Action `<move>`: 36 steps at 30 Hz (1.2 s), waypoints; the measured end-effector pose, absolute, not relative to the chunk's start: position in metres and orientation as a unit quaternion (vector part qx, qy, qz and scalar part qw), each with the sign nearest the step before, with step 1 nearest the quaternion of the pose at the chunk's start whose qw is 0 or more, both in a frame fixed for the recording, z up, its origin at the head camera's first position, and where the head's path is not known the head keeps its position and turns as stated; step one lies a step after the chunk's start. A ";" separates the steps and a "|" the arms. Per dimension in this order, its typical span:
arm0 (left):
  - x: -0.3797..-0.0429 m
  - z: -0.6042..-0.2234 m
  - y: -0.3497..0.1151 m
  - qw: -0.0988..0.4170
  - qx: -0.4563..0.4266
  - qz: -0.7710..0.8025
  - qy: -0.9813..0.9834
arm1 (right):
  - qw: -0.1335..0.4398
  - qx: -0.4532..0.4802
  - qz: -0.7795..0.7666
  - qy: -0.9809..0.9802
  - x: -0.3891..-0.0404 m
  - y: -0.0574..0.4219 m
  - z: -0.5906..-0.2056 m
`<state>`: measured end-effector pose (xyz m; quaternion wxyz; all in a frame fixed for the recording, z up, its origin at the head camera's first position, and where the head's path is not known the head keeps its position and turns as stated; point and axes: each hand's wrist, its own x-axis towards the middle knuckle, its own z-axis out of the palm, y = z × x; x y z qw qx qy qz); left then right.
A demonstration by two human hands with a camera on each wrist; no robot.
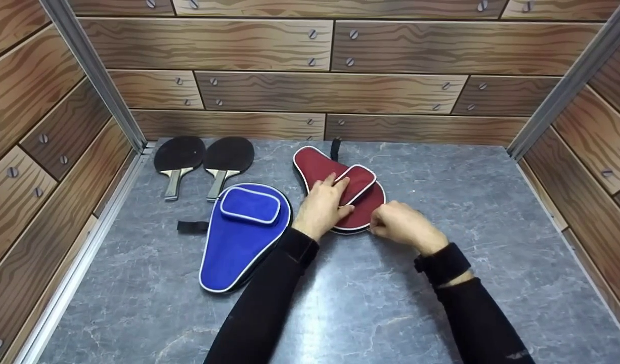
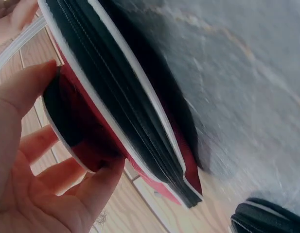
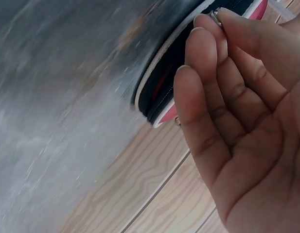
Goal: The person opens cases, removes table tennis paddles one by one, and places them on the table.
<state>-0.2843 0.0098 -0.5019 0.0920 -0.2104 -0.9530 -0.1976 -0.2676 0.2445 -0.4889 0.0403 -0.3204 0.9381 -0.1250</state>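
Note:
A red, paddle-shaped table tennis bat case point(image 1: 370, 215) with white piping lies at the back middle, its narrow end toward the back left. My left hand point(image 1: 320, 205) rests on it, thumb and fingers around the raised front pocket point(image 2: 94, 131). A zip point(image 2: 113, 87) runs along the case's black side band in the left wrist view. At the case's right front edge, my right hand point(image 1: 403, 225) pinches a small metal zip pull point(image 3: 216, 18) between thumb and index finger; its other fingers are curled in.
A blue bat case point(image 1: 239, 247) with a black strap point(image 1: 192, 227) lies left of my left forearm. Two black table tennis bats point(image 1: 178, 154) lie side by side behind it. Wood-patterned walls point(image 1: 269, 45) enclose the grey marbled table point(image 1: 492, 212) at the back and sides.

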 end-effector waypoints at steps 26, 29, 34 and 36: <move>-0.266 -0.500 0.040 0.048 -0.320 -0.200 -0.925 | 0.028 -0.198 -0.138 0.970 -0.293 0.330 -0.487; -0.267 -0.499 0.041 0.038 -0.337 -0.198 -0.920 | 0.013 -0.182 -0.134 0.974 -0.295 0.335 -0.488; -0.273 -0.495 0.032 0.026 -0.357 -0.184 -0.916 | 0.002 -0.149 -0.133 0.980 -0.299 0.340 -0.492; -0.276 -0.494 0.025 0.023 -0.357 -0.174 -0.917 | 0.002 -0.139 -0.135 0.981 -0.301 0.341 -0.494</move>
